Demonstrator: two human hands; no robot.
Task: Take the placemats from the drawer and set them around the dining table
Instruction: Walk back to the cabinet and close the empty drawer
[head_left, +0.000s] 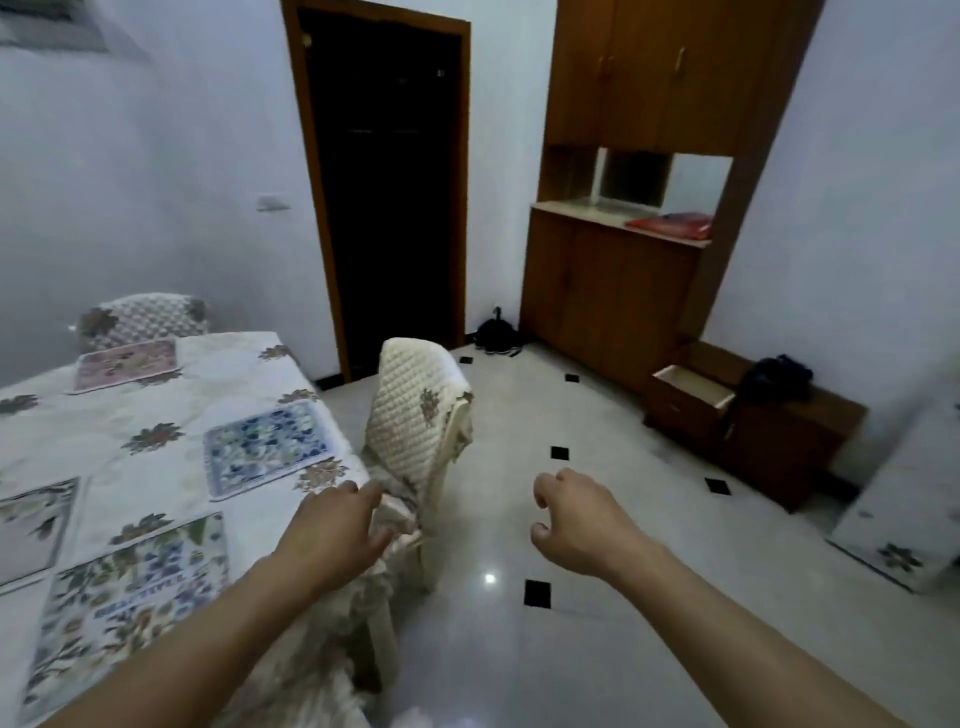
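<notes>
**Inspector:** Placemats, four in view, lie on the worktop (228, 374) under its white flower-printed cloth. There is a pink rectangular mat (124, 364) at the far end and a blue-and-white patterned mat (267, 447) by the right edge. A green floral mat (135, 613) lies nearest, and a pale mat (31, 525) is cut by the left border.

**Clerk:** Hands?

**Inspector:** Left hand (337, 525) hovers at the worktop's near corner, its fingers loosely spread and holding nothing. Right hand (582, 525) hangs over the pale tiled floor (519, 649), fingers slackly curled and likewise empty.

**Clerk:** Step in hand?

**Inspector:** In my judgement, a return to the small wooden drawer (693, 389), which stands pulled out across the room beside the tall brown cabinet (613, 291). I recommend passing clear of the cream quilted chair (415, 426) and looking inside the drawer before reaching. Any mats there should be lifted flat and set one per seat, squared to the edge.

**Clerk:** Unverified?

**Inspector:** The drawer's contents are hidden at this angle. The worktop's left side is out of frame, so the mat count is incomplete. Blur prevents telling whether the left fingers touch the cloth.
</notes>
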